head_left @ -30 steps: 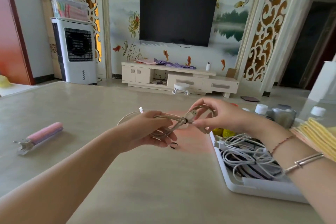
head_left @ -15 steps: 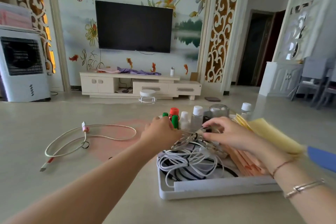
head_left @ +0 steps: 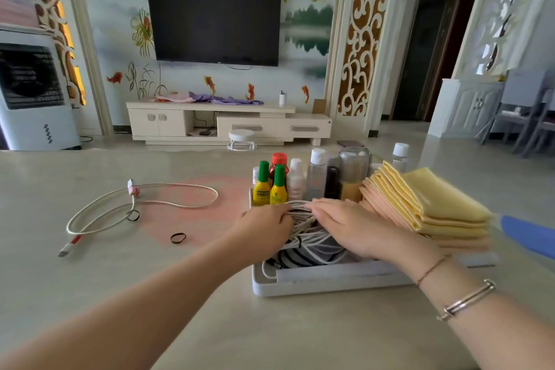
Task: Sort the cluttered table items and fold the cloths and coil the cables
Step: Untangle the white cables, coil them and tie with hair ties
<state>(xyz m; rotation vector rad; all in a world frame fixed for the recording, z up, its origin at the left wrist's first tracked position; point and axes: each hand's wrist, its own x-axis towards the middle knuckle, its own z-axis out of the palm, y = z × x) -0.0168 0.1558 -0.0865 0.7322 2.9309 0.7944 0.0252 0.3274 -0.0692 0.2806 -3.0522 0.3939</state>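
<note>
A white tray [head_left: 330, 282] on the table holds a heap of coiled white cables [head_left: 303, 233]. My left hand [head_left: 264, 228] reaches into the tray from the left, its fingers curled round a coiled cable on top of the heap. My right hand [head_left: 345, 225] lies over the same coil from the right, fingers fairly straight and pressing on it. Folded yellow cloths [head_left: 435, 204] are stacked on pink ones at the tray's right side. A loose pale cable [head_left: 135, 204] with pink plugs lies uncoiled on the table to the left.
Small bottles [head_left: 270, 186] and a glass jar [head_left: 354, 165] stand at the tray's far end. Two black elastic bands [head_left: 178, 238] lie near the loose cable. A blue object [head_left: 525, 234] lies at the right edge. Beyond the table are a TV cabinet and a stool.
Both hands carried the coiled beige cable from above the table to the right and set it onto the cable heap in the tray. My view turned right with them.
</note>
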